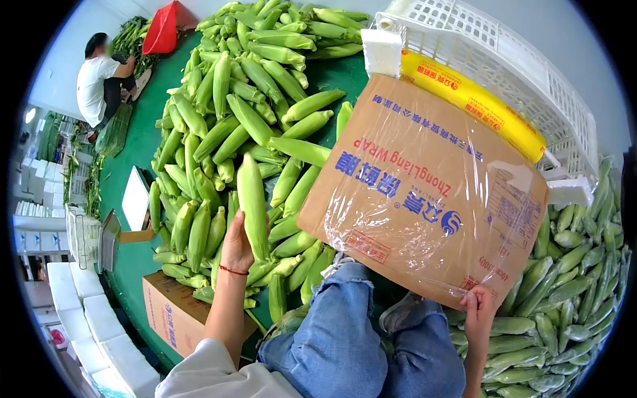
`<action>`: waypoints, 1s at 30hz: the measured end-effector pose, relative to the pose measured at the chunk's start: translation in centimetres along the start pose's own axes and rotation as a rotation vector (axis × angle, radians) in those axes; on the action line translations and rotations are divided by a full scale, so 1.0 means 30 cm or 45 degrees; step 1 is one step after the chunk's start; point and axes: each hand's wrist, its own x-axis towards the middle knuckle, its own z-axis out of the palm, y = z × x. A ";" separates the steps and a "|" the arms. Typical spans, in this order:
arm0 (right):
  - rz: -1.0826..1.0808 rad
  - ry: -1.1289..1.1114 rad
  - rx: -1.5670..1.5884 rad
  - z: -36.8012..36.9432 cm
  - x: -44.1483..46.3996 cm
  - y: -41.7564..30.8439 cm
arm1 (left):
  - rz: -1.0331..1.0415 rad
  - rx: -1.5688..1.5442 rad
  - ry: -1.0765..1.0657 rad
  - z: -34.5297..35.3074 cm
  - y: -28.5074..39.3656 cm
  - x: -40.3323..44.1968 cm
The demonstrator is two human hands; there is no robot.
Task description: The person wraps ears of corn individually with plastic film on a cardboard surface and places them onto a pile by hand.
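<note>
Left hand [237, 245]: corn [251, 205]; right [479, 308]: apparently film [454, 288]

This looks like a packing room for corn. A big pile of green corn [252, 126] lies right on the green floor [126, 189]. On the other side, lots more corn is wrapped in clear plastic [531, 345]. A roll of cling wrap in yellow packing [471, 99] sits by a cardboard box [424, 192] that says "ZhongLiang WRAP". There are white plastic crates [491, 46] and a row of white foam boxes [99, 331]. Far back, another person [96, 83] sits low by more green stuff and a red tub [161, 30]. The walls are plain and pale.
</note>
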 end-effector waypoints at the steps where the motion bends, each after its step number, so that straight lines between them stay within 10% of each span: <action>1: 0.005 -0.011 -0.039 0.000 0.003 0.004 | 0.010 -0.089 -0.178 0.106 0.017 -0.020; 4: 0.007 0.034 -0.161 -0.006 -0.011 0.024 | 0.063 0.229 -0.791 0.360 0.005 -0.023; 7: 0.001 0.052 -0.341 0.002 -0.013 -0.033 | 1.161 2.137 -1.111 0.681 -0.049 -0.049; 10: -0.336 0.162 -0.859 -0.002 -0.043 -0.105 | 1.465 2.010 -1.508 0.812 -0.219 0.015; 13: -0.239 0.248 -0.084 -0.034 -0.100 -0.088 | 1.190 1.962 -1.696 0.854 -0.280 0.068; 23: -0.784 0.400 -0.925 0.078 0.402 -0.147 | 1.575 2.140 -0.855 0.495 -0.264 -0.051; 25: -0.846 0.400 -0.885 0.078 0.422 -0.154 | 0.985 2.007 -0.614 0.456 -0.196 -0.023; 30: -0.926 0.552 -0.888 0.081 0.448 -0.192 | 1.225 1.687 -0.777 0.953 -0.097 0.222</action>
